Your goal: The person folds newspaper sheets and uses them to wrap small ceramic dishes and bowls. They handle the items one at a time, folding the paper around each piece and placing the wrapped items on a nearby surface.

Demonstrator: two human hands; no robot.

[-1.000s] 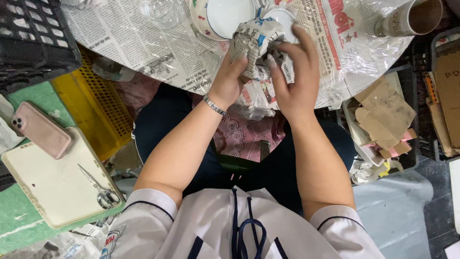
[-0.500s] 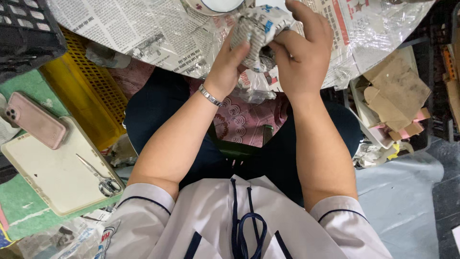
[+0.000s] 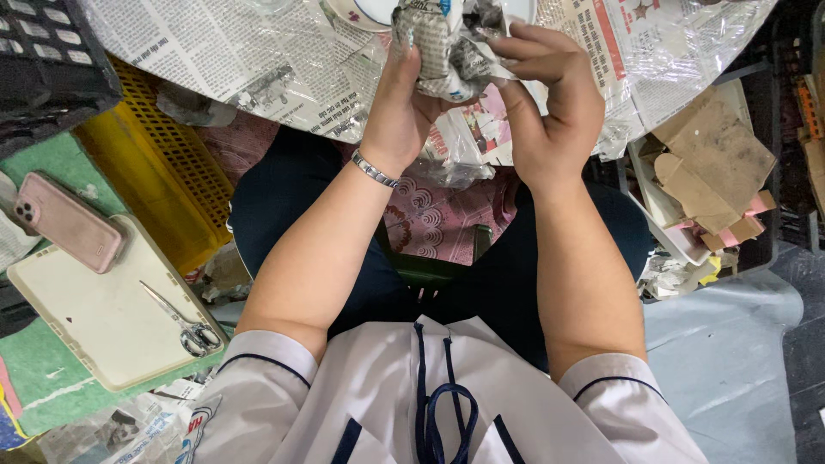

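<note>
Newspaper bundle now sits higher above the desk, raised since a moment ago. Left hand cups it, grip clenched; right hand pinches its loose paper edge, wrapping ongoing. Plate behind.

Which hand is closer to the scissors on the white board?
Left. The left hand grips the newspaper bundle on the side of the scissors, which lie low beside the left elbow. The right hand holds the bundle's far side, farther off.
</note>
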